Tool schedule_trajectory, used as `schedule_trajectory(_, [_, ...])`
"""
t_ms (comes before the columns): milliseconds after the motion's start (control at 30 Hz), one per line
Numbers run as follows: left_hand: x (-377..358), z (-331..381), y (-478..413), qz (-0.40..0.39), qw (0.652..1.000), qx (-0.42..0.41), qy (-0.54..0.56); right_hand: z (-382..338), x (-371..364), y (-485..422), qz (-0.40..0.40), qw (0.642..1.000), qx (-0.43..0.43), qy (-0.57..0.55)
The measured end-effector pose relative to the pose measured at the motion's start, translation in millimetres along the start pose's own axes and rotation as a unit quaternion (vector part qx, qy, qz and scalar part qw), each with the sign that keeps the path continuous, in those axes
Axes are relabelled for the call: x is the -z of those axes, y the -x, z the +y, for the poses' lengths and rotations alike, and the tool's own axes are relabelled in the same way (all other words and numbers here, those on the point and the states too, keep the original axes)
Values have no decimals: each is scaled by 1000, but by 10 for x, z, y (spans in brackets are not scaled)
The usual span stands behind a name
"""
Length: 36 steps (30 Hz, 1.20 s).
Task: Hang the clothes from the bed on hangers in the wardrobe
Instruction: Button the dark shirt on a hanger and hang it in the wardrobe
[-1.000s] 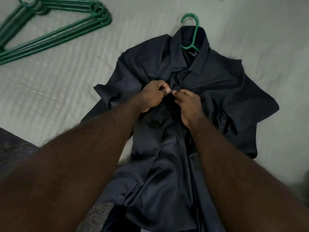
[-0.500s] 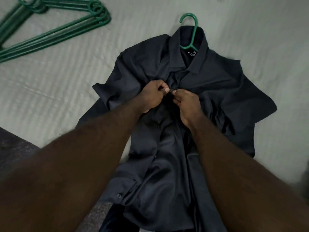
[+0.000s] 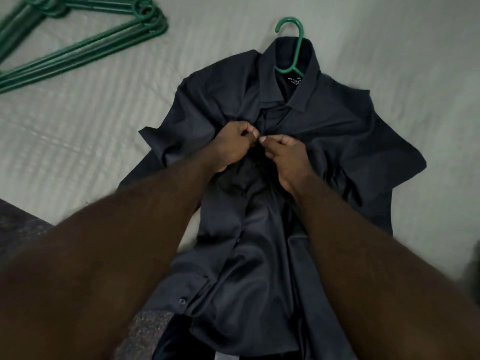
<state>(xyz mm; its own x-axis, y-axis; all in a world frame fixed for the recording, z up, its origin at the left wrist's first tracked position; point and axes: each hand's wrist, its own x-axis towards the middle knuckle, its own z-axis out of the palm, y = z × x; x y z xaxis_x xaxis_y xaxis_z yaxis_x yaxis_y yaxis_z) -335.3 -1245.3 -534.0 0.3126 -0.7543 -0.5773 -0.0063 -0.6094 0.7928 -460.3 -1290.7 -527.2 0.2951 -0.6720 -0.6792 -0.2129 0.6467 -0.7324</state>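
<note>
Dark shirt: lies face up on the bed, collar towards the far side, tail draped over the near edge. A green hanger is already inside it; only the hook and neck show above the collar, beside the maker's label. The cloth is smooth with a slight sheen. It is creased across the chest, and both short sleeves are spread outward.

Left hand: fingers curled, pinching the front edge of the shirt just below the collar. Right hand: likewise pinching the opposite front edge, its fingertips almost meeting the left's. The button itself cannot be made out between them. Judgement: an upper button is being fastened so the shirt will not slide off the hanger once lifted. The flat bed gives support for this two-handed work.

Lower front: lies open, with one button visible near the hem.

Spare hangers: a green stack, well apart at the far left corner of the bed, presumably kept for further garments.

Floor: dark, below the near edge at left.
</note>
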Motion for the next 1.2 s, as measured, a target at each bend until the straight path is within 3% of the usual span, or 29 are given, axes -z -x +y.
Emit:
schedule_trajectory(133, [30, 55, 28, -12, 999, 12, 34, 20, -83, -19, 44, 992, 40, 115])
schedule_trajectory(267, [35, 49, -7, 20, 999, 14, -23, 79, -238, -73, 100, 954, 91, 269])
schedule_trajectory(367, [27, 49, -23, 28, 999, 23, -14, 142, -288, -67, 118, 937, 100, 313])
schedule_trajectory(500, [43, 25, -40, 21, 999, 15, -27, 187, -240, -49, 103, 933, 138, 317])
schedule_trajectory(567, [57, 18, -51, 7, 1000, 16, -16, 170, -198, -35, 90, 948, 134, 274])
schedule_trajectory(667, [80, 30, -58, -27, 1000, 9, 5, 90, -131, 8, 48, 988, 59, 131])
schedule_trajectory(800, [81, 17, -42, -31, 999, -10, -27, -78, 23, -29, -48, 997, -24, 52])
schedule_trajectory(900, [10, -36, -16, 7, 997, -30, -77, -154, 72, -94, -63, 994, -65, 58])
schedule_trajectory(1033, [-141, 19, 51, 94, 991, -19, -96, -129, 35, -80, -32, 996, -50, 60])
schedule_trajectory(1100, [-173, 92, 83, 123, 988, 7, -97, -106, 30, -14, -8, 997, -26, 76])
schedule_trajectory(1200, [-161, 125, 181, 136, 980, 25, -144, -24, 49, 162, 27, 971, 74, 224])
